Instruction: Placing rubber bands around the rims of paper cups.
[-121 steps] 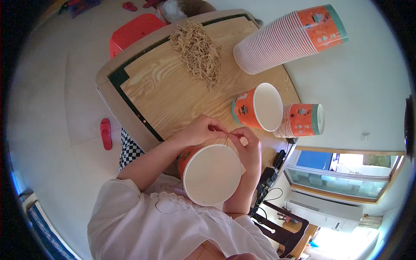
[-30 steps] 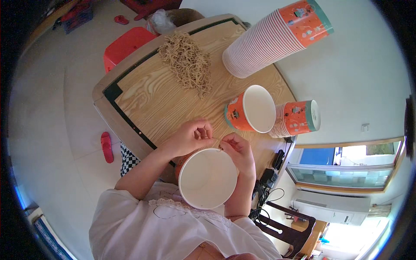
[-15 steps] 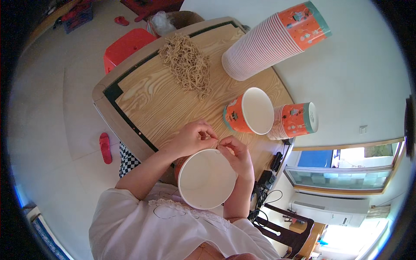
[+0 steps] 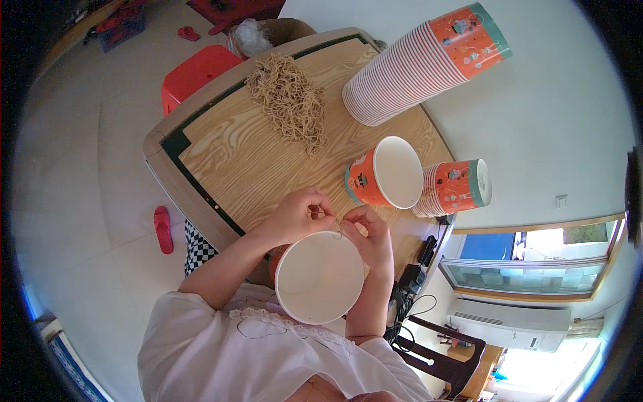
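Close to my chest a large paper bucket (image 4: 320, 278), white inside, has its mouth tipped up toward me. At its far rim my left hand (image 4: 305, 213) and my right hand (image 4: 367, 233) almost meet. Both are closed in pinches on a thin brown string (image 4: 339, 228), which hangs in a small loop by the rim. Whether it passes through the bucket's wall I cannot tell. Beyond my hands stands an orange paper bucket (image 4: 362, 177) with a green base. A tangled heap of brown string (image 4: 288, 100) lies farther off on the wooden table (image 4: 221, 154).
A long stack of nested paper buckets (image 4: 415, 70) leans at the far right, and a shorter stack (image 4: 455, 187) sits by the right edge. Black cables and adapters (image 4: 410, 278) lie beside that edge. A red stool (image 4: 197, 74) stands past the table's left side.
My right hand's fingers have shifted slightly right, away from the left ones. A loop of string now shows between the hands. Buckets and heap stay put.
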Demonstrator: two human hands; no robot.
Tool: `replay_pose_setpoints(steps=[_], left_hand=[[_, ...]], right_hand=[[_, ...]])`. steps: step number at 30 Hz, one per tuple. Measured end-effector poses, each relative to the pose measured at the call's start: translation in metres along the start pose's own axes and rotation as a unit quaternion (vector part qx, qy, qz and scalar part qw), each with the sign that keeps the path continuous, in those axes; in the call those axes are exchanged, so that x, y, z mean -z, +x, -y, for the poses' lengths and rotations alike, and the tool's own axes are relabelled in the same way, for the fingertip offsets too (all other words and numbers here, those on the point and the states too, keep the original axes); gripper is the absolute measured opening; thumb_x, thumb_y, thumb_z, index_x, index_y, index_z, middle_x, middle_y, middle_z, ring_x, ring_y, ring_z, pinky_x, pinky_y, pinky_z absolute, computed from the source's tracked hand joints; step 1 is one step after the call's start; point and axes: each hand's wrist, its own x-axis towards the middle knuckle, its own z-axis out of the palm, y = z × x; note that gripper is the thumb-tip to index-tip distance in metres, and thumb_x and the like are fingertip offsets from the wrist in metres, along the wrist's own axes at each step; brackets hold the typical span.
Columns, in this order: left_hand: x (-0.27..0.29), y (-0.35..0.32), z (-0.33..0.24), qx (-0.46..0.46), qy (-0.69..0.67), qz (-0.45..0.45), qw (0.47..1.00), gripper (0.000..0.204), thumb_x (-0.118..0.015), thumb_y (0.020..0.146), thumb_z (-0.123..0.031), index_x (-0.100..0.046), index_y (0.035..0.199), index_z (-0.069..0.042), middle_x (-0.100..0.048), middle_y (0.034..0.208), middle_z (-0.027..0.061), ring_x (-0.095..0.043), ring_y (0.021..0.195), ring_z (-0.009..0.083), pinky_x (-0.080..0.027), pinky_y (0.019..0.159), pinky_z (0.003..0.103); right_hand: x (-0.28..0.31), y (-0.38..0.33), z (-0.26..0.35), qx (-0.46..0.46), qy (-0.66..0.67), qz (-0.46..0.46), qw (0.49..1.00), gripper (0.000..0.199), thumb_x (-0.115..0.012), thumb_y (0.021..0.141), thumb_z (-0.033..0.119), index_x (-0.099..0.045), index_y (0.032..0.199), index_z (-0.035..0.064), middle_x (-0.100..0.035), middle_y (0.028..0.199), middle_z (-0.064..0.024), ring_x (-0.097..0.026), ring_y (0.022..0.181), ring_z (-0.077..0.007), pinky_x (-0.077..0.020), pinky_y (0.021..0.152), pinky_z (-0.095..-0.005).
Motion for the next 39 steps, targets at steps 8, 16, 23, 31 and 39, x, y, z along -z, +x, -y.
replay_pose_setpoints(steps=[8,16,23,31,39], left_hand=[[0.001,0.000,0.002,-0.006,0.012,0.000,1.000,0.013,-0.068,0.072,-0.013,-0.061,0.076,-0.003,-0.053,0.075,0.0045,-0.052,0.063,0.0115,-0.044,0.057,0.025],[0.003,-0.001,0.000,0.006,0.014,-0.003,1.000,0.014,-0.068,0.071,-0.013,-0.061,0.075,-0.002,-0.054,0.074,0.0053,-0.053,0.062,0.0122,-0.044,0.057,0.026],[0.003,-0.002,-0.002,0.016,0.014,-0.009,1.000,0.013,-0.067,0.072,-0.014,-0.062,0.077,-0.002,-0.054,0.077,0.0055,-0.054,0.064,0.0124,-0.045,0.057,0.026],[0.006,-0.001,0.007,0.007,0.018,0.001,1.000,0.012,-0.067,0.076,-0.015,-0.061,0.080,-0.005,-0.054,0.078,0.0017,-0.053,0.068,0.0098,-0.043,0.055,0.024],[0.011,0.000,0.007,-0.011,0.010,-0.014,1.000,0.013,-0.067,0.072,-0.012,-0.061,0.078,-0.002,-0.054,0.078,0.0048,-0.053,0.062,0.0107,-0.044,0.056,0.025]], right_hand=[[-0.003,0.001,0.012,0.002,-0.059,-0.002,0.998,0.009,-0.064,0.075,0.000,-0.058,0.081,0.0000,-0.059,0.077,-0.0024,-0.055,0.076,-0.0093,-0.0441,0.072,-0.0232],[-0.005,0.003,0.016,0.010,-0.059,0.012,0.998,0.010,-0.065,0.075,0.002,-0.058,0.082,0.0002,-0.059,0.077,-0.0042,-0.056,0.076,-0.0113,-0.0447,0.072,-0.0250],[-0.005,0.003,0.013,0.029,-0.058,0.003,0.998,0.010,-0.064,0.075,0.000,-0.057,0.081,0.0000,-0.058,0.077,-0.0031,-0.055,0.075,-0.0100,-0.0447,0.071,-0.0244],[-0.007,0.003,0.012,0.002,-0.038,0.002,0.999,0.008,-0.063,0.077,0.000,-0.057,0.083,-0.0009,-0.057,0.078,-0.0018,-0.053,0.076,-0.0076,-0.0442,0.070,-0.0224],[-0.002,0.002,-0.002,-0.022,-0.055,0.051,0.997,0.009,-0.064,0.077,0.005,-0.059,0.082,-0.0003,-0.060,0.074,-0.0034,-0.056,0.073,-0.0100,-0.0450,0.067,-0.0248]])
